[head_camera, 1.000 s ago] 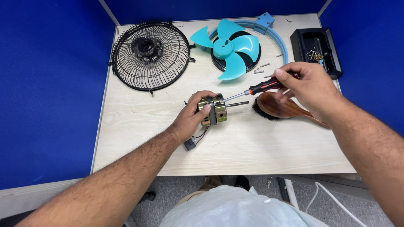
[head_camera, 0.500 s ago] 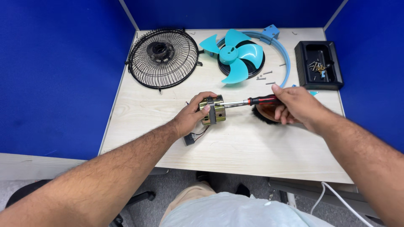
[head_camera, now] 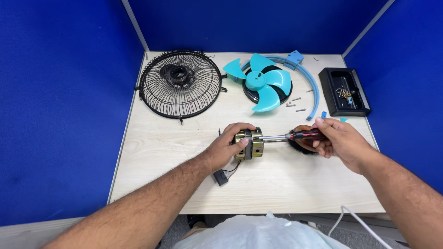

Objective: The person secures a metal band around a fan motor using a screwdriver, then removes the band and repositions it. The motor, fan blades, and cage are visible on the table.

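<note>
Both grips closed: left hand (head_camera: 226, 150) wraps the small fan motor (head_camera: 249, 143) from the side, fingers over its brass-coloured body, holding it just off or on the table (head_camera: 184, 166) near the middle; right hand (head_camera: 341, 143) clenched around the red-and-black handle of a screwdriver (head_camera: 297, 136), shaft level, tip at the motor's end face. Short wires with a dark connector (head_camera: 221, 177) trail from the motor toward the near edge. Motor looks dense and heavy for its size, rigid metal, smooth sides likely a bit slippery; best held around the laminated middle band, not by the wires or the shaft. Dark rounded housing (head_camera: 302, 146) lies partly hidden under the right hand. Farther back: loose screws (head_camera: 295, 105) beside the teal fan blade (head_camera: 263, 83), which sits on a black disc, with a curved blue rim strip (head_camera: 315, 87) around its right side. Black wire fan guard (head_camera: 180, 83) lies flat toward the far left corner. Black tray (head_camera: 344, 91) with small parts sits at the far right edge. Blue partition walls (head_camera: 60, 92) surround the table.
</note>
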